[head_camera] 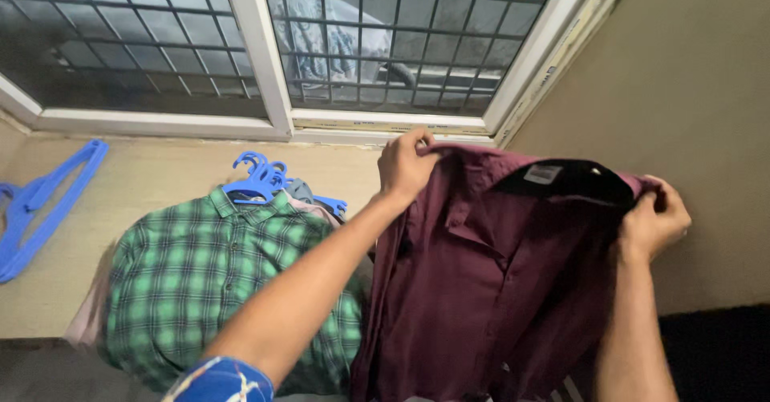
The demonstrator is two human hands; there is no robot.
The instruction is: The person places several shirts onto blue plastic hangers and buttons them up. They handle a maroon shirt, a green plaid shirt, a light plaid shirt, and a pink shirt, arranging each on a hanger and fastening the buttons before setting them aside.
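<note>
Both hands are holding up a maroon shirt [481, 290] by its shoulders, spreading it at centre-right of view. Left hand [405, 165] is pinching the shoulder seam at about 11 o'clock from the collar; right hand [654, 222] is gripping the far shoulder at 3 o'clock, fingers curled tight into cloth.

Judgement: holding it well means keeping both shoulders level and the collar taut, so the front is hanging flat without twisting.

A small pale rectangular label [543, 174] is sitting inside the dark collar, at 12 o'clock on the shirt. At 9 o'clock, a green checked shirt [208, 282] is lying on a blue hanger [255, 179]; another blue hanger [44, 206] is resting far left below the barred window [273, 49].
</note>
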